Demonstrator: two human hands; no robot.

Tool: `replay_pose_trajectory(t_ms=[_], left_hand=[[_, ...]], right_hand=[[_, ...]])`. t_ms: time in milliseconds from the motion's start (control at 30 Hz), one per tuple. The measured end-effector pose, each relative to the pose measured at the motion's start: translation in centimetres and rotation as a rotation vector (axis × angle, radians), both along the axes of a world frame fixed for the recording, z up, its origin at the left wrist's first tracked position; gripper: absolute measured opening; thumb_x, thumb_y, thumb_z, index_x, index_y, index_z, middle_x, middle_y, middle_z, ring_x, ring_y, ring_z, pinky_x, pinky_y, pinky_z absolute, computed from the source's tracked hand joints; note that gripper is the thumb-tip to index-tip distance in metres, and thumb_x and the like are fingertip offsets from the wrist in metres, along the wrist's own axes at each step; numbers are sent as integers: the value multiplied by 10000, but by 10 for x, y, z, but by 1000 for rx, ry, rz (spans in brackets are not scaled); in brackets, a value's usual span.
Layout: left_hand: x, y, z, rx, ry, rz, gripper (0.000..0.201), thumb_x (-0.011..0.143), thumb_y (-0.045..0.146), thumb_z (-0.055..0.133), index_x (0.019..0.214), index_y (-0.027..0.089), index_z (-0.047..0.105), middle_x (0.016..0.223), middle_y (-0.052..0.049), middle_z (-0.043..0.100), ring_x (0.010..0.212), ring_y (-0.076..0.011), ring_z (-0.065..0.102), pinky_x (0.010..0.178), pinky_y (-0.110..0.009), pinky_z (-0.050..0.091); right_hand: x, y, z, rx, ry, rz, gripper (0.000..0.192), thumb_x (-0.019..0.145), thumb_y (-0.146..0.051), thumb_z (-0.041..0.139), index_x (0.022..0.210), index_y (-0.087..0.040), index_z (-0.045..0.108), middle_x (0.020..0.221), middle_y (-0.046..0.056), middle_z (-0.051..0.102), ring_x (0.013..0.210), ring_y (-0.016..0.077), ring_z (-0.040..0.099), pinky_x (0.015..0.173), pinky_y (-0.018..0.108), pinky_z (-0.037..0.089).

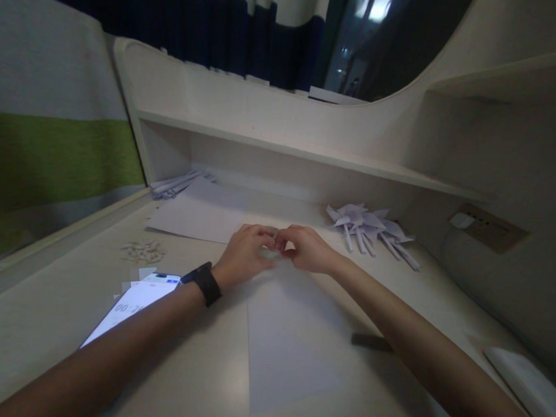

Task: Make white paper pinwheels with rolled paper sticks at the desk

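My left hand (247, 252), with a dark band on its wrist, curls around a small pale ring-shaped thing (268, 253) that looks like a roll of clear tape; the fingers hide most of it. Close against it is my right hand (304, 248), thumb and fingertips pinched together at the ring's edge. What the right fingers pinch is too small to make out. On the desk just below both hands lies a white sheet of paper (288, 354). Beside my right forearm, a dark stick-like object (370, 342) is partly covered by the arm.
Several paper pinwheels (362, 221) lie at the back right. At the back left are rolled paper sticks (176, 185) and more paper (202, 207). Small pale pieces (142, 251) lie near a lit phone (137, 304) showing a timer. A socket with a plug (462, 221) is on the right wall.
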State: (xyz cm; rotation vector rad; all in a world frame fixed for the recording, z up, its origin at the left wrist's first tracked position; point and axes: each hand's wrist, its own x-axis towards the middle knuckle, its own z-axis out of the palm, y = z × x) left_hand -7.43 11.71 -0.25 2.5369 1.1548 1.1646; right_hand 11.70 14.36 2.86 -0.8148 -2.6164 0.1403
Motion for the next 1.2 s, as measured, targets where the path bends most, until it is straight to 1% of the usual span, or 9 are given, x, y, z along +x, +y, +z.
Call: replay_pose_trajectory(t_ms=[200,300,467,600,700,833,933,1033,1200], left_hand=[[6,6,-2,34,-113,-31,47,750,200,711,747,216,667,978,0,713,947,-199,618,882,-387,425],[9,5,-1,48,-139,-50,87,774,153,678,717,212,649,918,17,720,908,-176,629,869,-354,423],[12,3,-5,98,-154,-33,95,773,143,671,716,204,624,918,15,709,895,-173,616,841,-324,426],[13,1,-6,127,-69,1,101,789,128,641,722,203,630,874,0,697,875,-187,603,836,-333,425],[15,-1,-3,126,43,38,89,817,125,604,830,204,644,895,-19,691,895,-203,593,825,-340,426],[22,1,-1,148,179,15,159,817,178,633,976,193,635,992,-52,680,968,-226,583,850,-356,417],[30,6,-5,172,235,-3,161,816,217,651,974,188,657,981,-61,687,943,-226,597,848,-361,415],[35,7,-9,239,279,-4,118,852,238,611,935,203,687,910,-48,707,894,-226,612,827,-376,409],[37,3,-11,423,382,-28,137,887,205,551,905,198,687,869,-45,713,823,-219,606,764,-373,405]], right_hand=[[3,-5,9,15,-2,-5,309,641,41,578,847,-187,609,805,15,667,771,165,599,696,246,395],[5,-9,10,89,-5,-9,295,654,41,571,846,-180,606,823,39,666,810,184,596,734,271,406],[13,-12,6,172,74,1,257,717,38,526,826,-175,621,807,58,667,823,191,590,770,302,431],[25,-14,1,217,189,7,256,754,23,520,825,-188,647,795,53,677,825,190,595,764,311,459],[35,-19,-8,233,288,-2,244,762,0,549,825,-204,668,796,48,683,833,192,604,768,322,481],[44,-29,-25,177,415,-32,238,776,-25,554,791,-225,683,766,30,681,827,183,611,751,316,506],[49,-37,-35,110,500,-66,270,745,3,558,772,-230,692,767,23,686,825,179,614,745,310,514],[53,-42,-38,69,517,-86,287,721,15,576,786,-233,705,796,29,694,824,181,618,757,318,518],[53,-45,-38,60,538,-108,275,726,-4,589,788,-240,715,796,36,698,829,191,627,750,335,528]])
